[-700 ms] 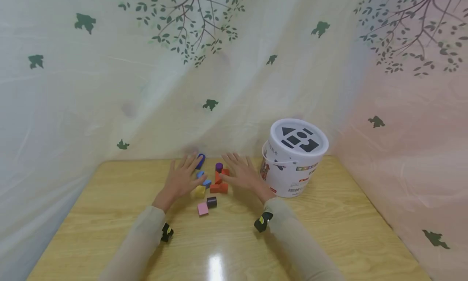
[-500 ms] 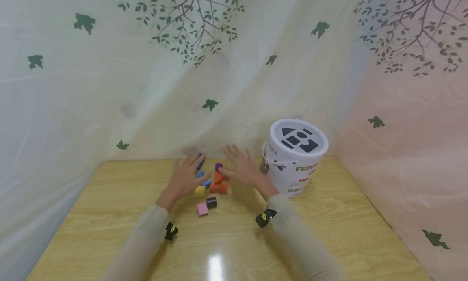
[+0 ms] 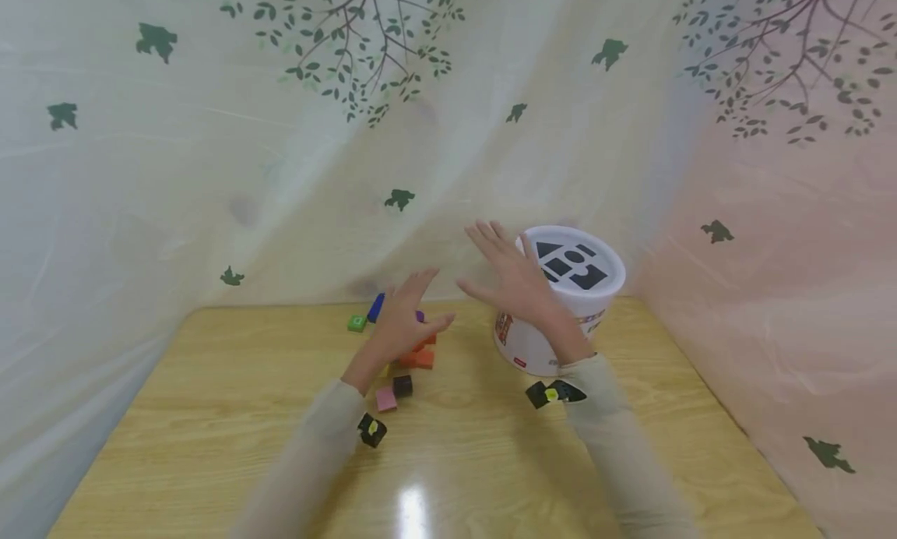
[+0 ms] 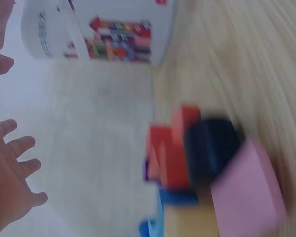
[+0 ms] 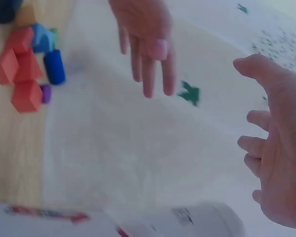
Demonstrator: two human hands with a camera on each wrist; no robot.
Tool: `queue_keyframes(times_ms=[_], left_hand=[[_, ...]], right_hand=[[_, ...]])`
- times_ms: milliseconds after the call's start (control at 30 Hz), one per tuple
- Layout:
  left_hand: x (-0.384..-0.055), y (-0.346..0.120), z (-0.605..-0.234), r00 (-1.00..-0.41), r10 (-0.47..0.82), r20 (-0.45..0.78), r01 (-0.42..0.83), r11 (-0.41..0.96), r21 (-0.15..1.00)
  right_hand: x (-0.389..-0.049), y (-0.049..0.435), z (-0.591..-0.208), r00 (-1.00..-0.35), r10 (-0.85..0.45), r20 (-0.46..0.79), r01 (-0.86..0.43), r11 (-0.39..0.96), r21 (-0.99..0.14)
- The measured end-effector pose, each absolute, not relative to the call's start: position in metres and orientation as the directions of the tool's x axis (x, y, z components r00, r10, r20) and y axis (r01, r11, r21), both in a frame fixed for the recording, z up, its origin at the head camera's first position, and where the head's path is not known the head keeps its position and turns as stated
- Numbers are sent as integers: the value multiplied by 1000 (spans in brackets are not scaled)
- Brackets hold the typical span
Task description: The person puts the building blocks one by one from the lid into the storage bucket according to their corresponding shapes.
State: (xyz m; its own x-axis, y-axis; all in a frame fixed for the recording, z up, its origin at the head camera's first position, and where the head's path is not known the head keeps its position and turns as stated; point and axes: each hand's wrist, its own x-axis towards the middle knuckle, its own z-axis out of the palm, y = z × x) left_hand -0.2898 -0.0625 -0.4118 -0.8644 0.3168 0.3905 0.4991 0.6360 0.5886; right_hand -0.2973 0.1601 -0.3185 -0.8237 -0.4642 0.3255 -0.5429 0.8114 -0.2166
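Both hands are raised with nothing in them. My left hand (image 3: 396,326), fingers extended and thumb apart, hovers above a group of wooden blocks and hides part of it in the head view. My right hand (image 3: 524,288) is in front of a white bucket (image 3: 517,354), fingers spread, covering part of its lid (image 3: 608,262). Around the left hand lie a green block (image 3: 357,323), a blue block (image 3: 376,308), red blocks (image 3: 423,358), a dark cylinder (image 3: 402,385) and a pink block (image 3: 386,399). A purple piece (image 5: 46,94) sits beside the red ones in the right wrist view.
The blocks lie on a wooden table (image 3: 210,414). Close behind its far edge hangs a pale curtain (image 3: 315,188) printed with leaves and branches. The bucket stands upright at the back right, its lid marked with dark shapes.
Both hands have risen from beside the blocks and moved right, the right hand now in front of the bucket. The green block has come into sight at the left. The blocks appear unmoved.
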Motion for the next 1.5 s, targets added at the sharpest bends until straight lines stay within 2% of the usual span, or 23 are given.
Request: queue_keyframes(times_ms=[167, 267, 367, 567, 733, 967, 1200, 1500], left_hand=[[-291, -31, -412, -886, 264, 381, 463, 496, 734], [-288, -12, -416, -913, 236, 334, 404, 394, 825], [-285, 5, -421, -932, 226, 282, 342, 302, 890], [-285, 29, -437, -963, 198, 182, 225, 218, 950], [-288, 44, -449, -972, 174, 160, 187, 153, 970], [-291, 61, -455, -971, 171, 168, 194, 154, 969], [-293, 64, -454, -968, 175, 179, 206, 150, 967], [-294, 50, -446, -971, 158, 181, 201, 120, 972]], right_hand=[[-290, 207, -306, -843, -384, 376, -504, 808, -305], [-288, 239, -306, -871, -306, 384, -456, 797, -397], [-287, 272, -311, -912, -222, 346, -379, 777, -502], [-282, 329, -327, -968, -99, 230, -233, 694, -681], [-285, 354, -355, -967, -174, 188, -253, 522, -815], [-303, 370, -396, -933, -311, 180, -287, 342, -895], [-309, 370, -410, -913, -354, 203, -307, 270, -912], [-306, 349, -414, -929, -309, 203, -287, 261, -922]])
